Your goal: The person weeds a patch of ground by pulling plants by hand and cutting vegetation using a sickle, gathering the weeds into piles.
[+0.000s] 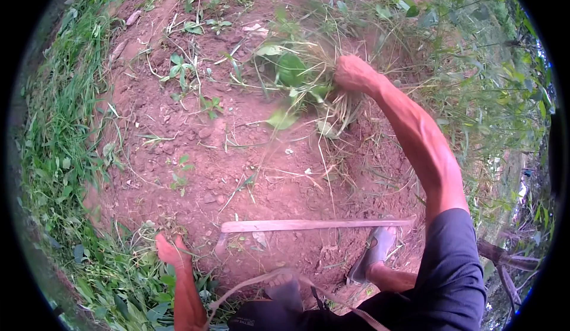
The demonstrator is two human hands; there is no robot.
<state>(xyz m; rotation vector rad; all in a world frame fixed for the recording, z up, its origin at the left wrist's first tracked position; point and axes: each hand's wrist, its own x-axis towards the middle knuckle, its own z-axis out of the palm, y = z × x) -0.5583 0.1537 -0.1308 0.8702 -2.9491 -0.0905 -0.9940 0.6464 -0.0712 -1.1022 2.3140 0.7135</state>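
Observation:
My right hand [356,74] reaches out over the soil, closed around a bunch of pulled weeds [323,64]. Green leaves and pale dry stems stick out on both sides of the fist, somewhat blurred. Low on the left, my left hand [172,251] is at the edge of the grass. Its fingers look curled beside a small dry tuft [167,229]; what they grip is partly hidden. Between me and the weeds, a hoe-like tool with a long wooden handle [303,225] lies crosswise on the ground, its left end bent downward.
Reddish bare soil [190,194] carries scattered seedlings and loose stems. Thick grass [65,123] borders it on the left, tall leafy plants [475,87] on the right. My shoe [375,252] stands by the handle's right end. A strap [261,279] hangs below me.

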